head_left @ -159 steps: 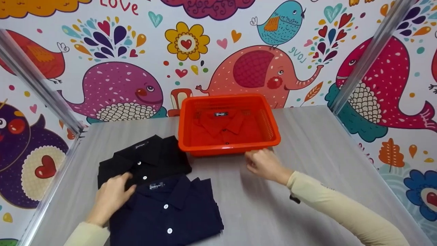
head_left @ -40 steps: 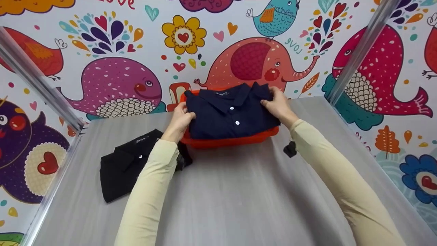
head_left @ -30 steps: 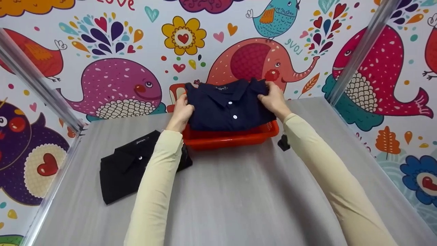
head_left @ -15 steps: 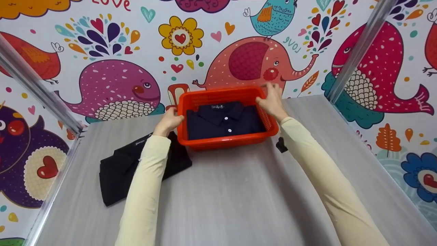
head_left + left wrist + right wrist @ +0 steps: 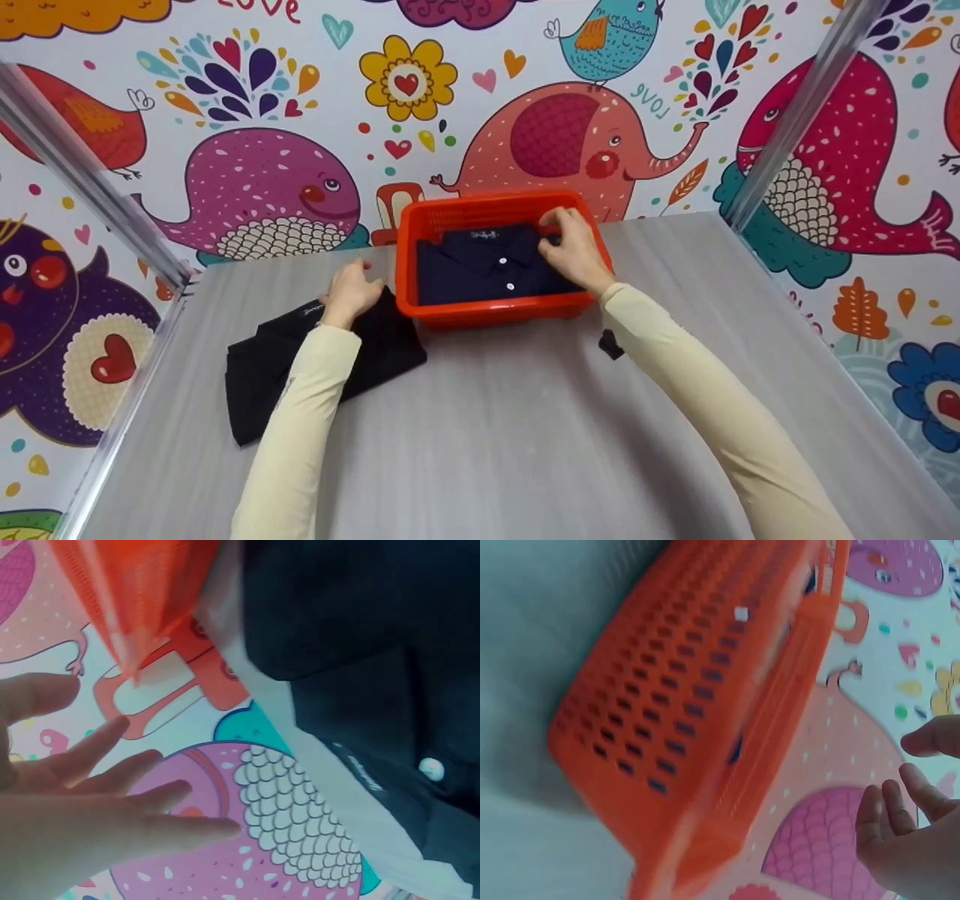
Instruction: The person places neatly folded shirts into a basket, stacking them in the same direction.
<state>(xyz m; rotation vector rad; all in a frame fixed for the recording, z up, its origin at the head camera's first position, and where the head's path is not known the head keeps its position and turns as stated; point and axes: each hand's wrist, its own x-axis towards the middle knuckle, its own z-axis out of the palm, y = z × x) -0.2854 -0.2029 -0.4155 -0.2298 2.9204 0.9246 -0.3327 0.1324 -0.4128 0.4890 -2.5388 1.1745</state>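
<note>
A folded navy polo shirt (image 5: 472, 270) with white buttons lies inside the orange plastic basket (image 5: 495, 309) at the back of the table. Over the basket's right side hovers my right hand (image 5: 574, 251), its fingers loosely bent and holding nothing; the right wrist view shows the basket's perforated wall below it. My left hand (image 5: 351, 291) is above the folded black polo shirt (image 5: 382, 337), left of the basket. In the left wrist view its fingers (image 5: 187, 829) are spread with nothing between them, and the black shirt's collar and a button show at the right.
A wall with cartoon animal prints (image 5: 555, 142) rises right behind the basket. Metal posts (image 5: 802, 112) stand at both back corners of the grey table (image 5: 480, 450). A small black item (image 5: 610, 344) hangs beneath the right sleeve.
Both hands carried the navy shirt from in front of the black one into the basket, over the red shirt, and let go. The left hand then moved left, over the black shirt.
</note>
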